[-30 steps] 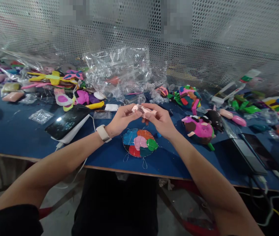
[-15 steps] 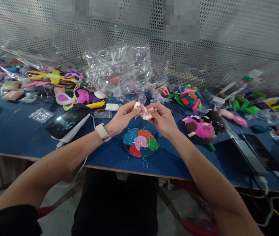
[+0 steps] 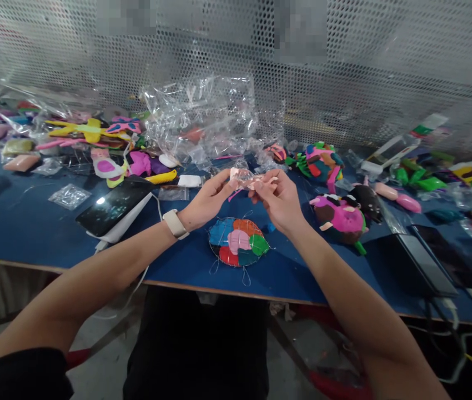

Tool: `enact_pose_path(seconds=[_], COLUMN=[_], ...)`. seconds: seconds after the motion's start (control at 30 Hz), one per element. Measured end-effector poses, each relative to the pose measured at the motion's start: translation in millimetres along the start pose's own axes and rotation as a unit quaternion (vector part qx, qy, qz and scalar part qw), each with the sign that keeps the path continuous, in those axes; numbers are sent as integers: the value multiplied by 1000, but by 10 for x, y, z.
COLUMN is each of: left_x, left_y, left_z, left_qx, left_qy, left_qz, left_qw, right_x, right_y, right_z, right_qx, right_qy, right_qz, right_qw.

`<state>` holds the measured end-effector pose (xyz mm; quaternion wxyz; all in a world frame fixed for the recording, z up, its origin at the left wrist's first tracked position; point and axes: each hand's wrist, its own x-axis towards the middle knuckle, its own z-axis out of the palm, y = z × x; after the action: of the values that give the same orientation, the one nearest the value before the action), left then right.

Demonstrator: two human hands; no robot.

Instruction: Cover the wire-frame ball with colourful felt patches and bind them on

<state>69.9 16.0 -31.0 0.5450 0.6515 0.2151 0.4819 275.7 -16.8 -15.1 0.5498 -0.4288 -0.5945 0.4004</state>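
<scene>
My left hand, with a pale watch on its wrist, pinches one end of a lump of pale pink modelling clay. The other end is between the fingers of my right hand. Between the hands the clay looks thin and partly see-through; my fingers hide some of it. Below it on the table lies a wire-framed oval turtle-shell shape, filled with patches of blue, orange, pink, green, red and teal clay. A small blue bit sits beside it, near my right wrist.
On the blue table, a phone leans at the left. Pink-and-brown clay work and a black power bank with cables are at the right. Clear plastic bags and clay figures line the back, before a perforated metal panel.
The clay was a bunched lump and is now drawn out thinner between my hands. My right hand has turned a little and shifted slightly right.
</scene>
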Motion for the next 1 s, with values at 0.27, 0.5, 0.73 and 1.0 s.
enact_pose_path(seconds=[0.27, 0.5, 0.73, 1.0], left_x=[32, 25, -3, -25], left_y=[38, 61, 92, 138], left_z=[47, 24, 95, 96], left_qx=[-119, -143, -139, -106], left_qy=[-28, -47, -122, -145], left_qz=[-78, -97, -115, -93], left_qw=[989, 984, 976, 979], right_x=[-24, -73, -28, 74], right_y=[-17, -26, 87, 24], right_z=[-86, -142, -101, -229], right_qx=[-159, -285, -269, -243], right_qy=[82, 46, 19, 131], right_qz=[-88, -214, -216, -191], right_qw=[980, 933, 938, 942])
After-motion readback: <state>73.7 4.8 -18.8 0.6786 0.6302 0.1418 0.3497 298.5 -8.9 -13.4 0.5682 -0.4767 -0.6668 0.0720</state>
